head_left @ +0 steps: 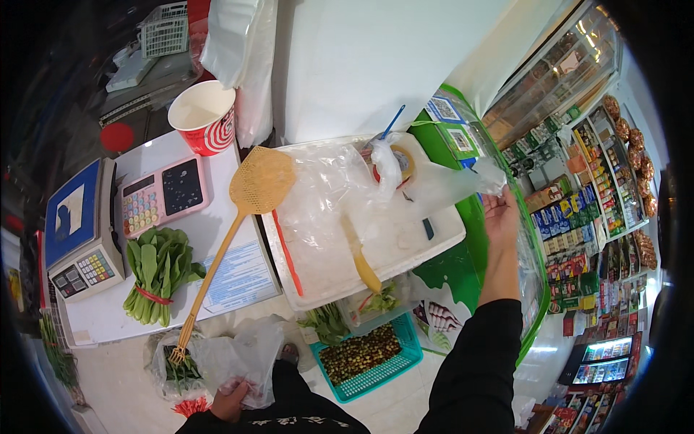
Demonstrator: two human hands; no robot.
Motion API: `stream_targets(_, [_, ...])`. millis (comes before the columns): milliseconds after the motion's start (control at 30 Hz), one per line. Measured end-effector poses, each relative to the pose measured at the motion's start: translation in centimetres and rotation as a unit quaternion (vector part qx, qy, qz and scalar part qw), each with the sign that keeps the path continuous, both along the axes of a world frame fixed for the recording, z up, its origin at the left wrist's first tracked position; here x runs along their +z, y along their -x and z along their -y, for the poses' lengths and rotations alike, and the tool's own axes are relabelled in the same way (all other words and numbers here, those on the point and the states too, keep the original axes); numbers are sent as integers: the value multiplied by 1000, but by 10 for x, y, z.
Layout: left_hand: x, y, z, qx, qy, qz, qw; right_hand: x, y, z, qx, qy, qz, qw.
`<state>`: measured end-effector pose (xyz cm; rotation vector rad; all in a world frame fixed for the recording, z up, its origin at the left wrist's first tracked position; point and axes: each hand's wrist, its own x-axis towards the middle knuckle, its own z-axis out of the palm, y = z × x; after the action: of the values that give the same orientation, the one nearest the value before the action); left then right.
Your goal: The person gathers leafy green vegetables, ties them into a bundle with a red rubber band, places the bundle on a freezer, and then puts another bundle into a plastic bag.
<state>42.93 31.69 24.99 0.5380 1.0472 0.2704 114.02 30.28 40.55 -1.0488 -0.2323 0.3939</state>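
Observation:
My left hand (230, 401), low near my lap, is closed on the edge of a clear plastic bag (253, 354). Beside it, another part of bagging holds dark leafy greens (181, 367). My right hand (499, 217) reaches out to the right, its fingers pinching one end of a thin clear plastic bag (434, 194). That bag stretches leftward over a white foam box (311, 264). A tape roll (402, 165) shows near the box's far side. A yellow fly swatter (262, 177) lies across the box's left edge, its handle pointing toward me.
Left, a white table holds a weighing scale (83, 224), pink calculator (163, 195), red-and-white paper tub (204, 119) and red-banded leafy greens (159, 275). Below the box sits a teal basket (414, 354) of small brown pieces. A green-rimmed case (531, 311) and stocked shelves (571, 239) stand right.

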Motion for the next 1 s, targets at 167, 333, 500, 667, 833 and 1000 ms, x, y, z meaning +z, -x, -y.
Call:
stream_targets(167, [-5, 0, 6, 0, -19, 5, 1000, 16, 12, 29, 61, -148, -34, 987])
stream_targets(333, [33, -15, -11, -40, -136, -43, 989, -53, -26, 91, 5, 79, -57, 995])
stream_targets(500, [69, -45, -63, -107, -380, -65, 916, -104, -17, 53, -152, 497, 346, 781])
stream_targets(667, [82, -108, -136, -172, -590, -186, 766, -137, 12, -27, 50, 616, 512, 597])
stream_targets(833, [29, -139, -174, -242, -668, -223, 667, -169, 16, -62, 281, 743, 512, 328])
stream_targets(1000, [2, -137, -169, -199, -703, -277, 624, -82, 97, -111, 47, 541, 682, 489])
